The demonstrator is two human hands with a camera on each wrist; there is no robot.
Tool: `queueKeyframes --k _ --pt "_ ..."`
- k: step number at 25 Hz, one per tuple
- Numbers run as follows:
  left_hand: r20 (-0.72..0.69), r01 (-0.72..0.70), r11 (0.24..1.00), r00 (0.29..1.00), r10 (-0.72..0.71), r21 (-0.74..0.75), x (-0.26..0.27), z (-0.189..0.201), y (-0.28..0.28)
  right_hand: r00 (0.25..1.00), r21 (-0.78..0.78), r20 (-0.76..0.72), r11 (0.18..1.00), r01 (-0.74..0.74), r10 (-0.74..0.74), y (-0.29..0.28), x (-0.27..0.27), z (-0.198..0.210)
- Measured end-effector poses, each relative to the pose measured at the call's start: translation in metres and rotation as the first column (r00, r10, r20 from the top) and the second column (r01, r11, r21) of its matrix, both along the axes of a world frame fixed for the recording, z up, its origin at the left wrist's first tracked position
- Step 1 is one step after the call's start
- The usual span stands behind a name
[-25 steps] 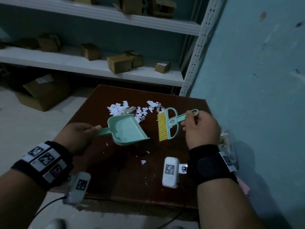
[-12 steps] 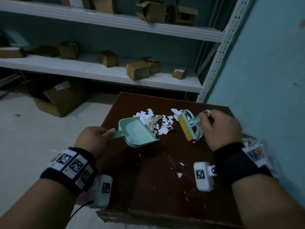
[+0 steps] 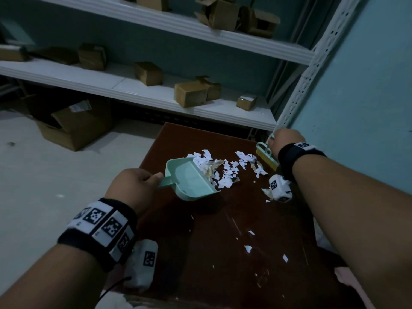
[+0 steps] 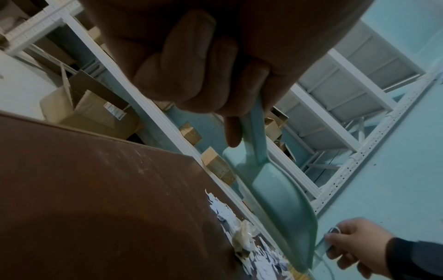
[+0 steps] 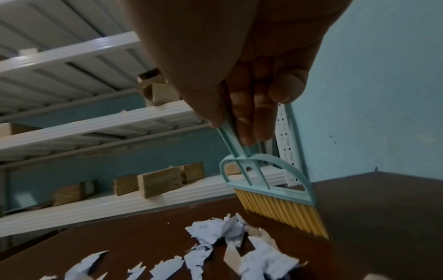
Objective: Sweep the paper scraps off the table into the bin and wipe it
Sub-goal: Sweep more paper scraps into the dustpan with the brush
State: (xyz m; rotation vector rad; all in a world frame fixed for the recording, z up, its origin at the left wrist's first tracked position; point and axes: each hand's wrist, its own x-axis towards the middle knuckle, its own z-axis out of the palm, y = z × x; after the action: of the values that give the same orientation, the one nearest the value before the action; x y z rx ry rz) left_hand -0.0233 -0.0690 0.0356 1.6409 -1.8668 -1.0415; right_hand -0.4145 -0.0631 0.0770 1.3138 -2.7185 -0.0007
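White paper scraps [image 3: 225,168] lie in a loose pile on the far half of the dark brown table [image 3: 223,253]. My left hand [image 3: 133,186] grips the handle of a mint-green dustpan [image 3: 189,179], whose open edge meets the pile's left side. My right hand [image 3: 286,141] grips the handle of a small green brush [image 3: 266,156] with yellow bristles [image 5: 282,214], set down just right of the pile near the table's far right corner. The right wrist view shows scraps [image 5: 215,235] in front of the bristles. Several stray scraps [image 3: 248,248] lie nearer to me.
White shelving [image 3: 133,85] with cardboard boxes [image 3: 189,94] stands behind the table. A teal wall [image 3: 356,85] runs close along the right side. An open carton [image 3: 73,123] sits on the pale floor at the left. No bin is in view.
The right hand has carried the brush further out to the pile's far right side. The dustpan has closed in on the pile's left edge. The head view has shifted left.
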Motion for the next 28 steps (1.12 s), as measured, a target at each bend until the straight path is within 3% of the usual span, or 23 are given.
queueKeyframes --k 7,17,22,28 --pt "0.058 -0.020 1.000 0.998 0.020 0.004 0.006 -0.004 -0.011 0.975 0.026 0.064 0.976 -0.214 0.212 -0.016 0.041 -0.012" --pt "-0.008 -0.089 0.996 0.996 0.089 -0.013 0.037 0.000 -0.015 0.834 0.152 0.138 0.821 -0.550 0.533 0.073 0.103 0.003" --pt "0.015 -0.091 0.996 0.996 0.091 -0.024 0.037 -0.002 -0.015 0.891 0.068 0.044 0.888 -0.455 0.453 0.050 0.100 0.018" --pt "0.042 -0.097 0.995 0.994 0.098 -0.029 0.034 -0.007 -0.020 0.972 0.161 0.001 0.959 -0.234 0.237 -0.036 0.081 -0.009"
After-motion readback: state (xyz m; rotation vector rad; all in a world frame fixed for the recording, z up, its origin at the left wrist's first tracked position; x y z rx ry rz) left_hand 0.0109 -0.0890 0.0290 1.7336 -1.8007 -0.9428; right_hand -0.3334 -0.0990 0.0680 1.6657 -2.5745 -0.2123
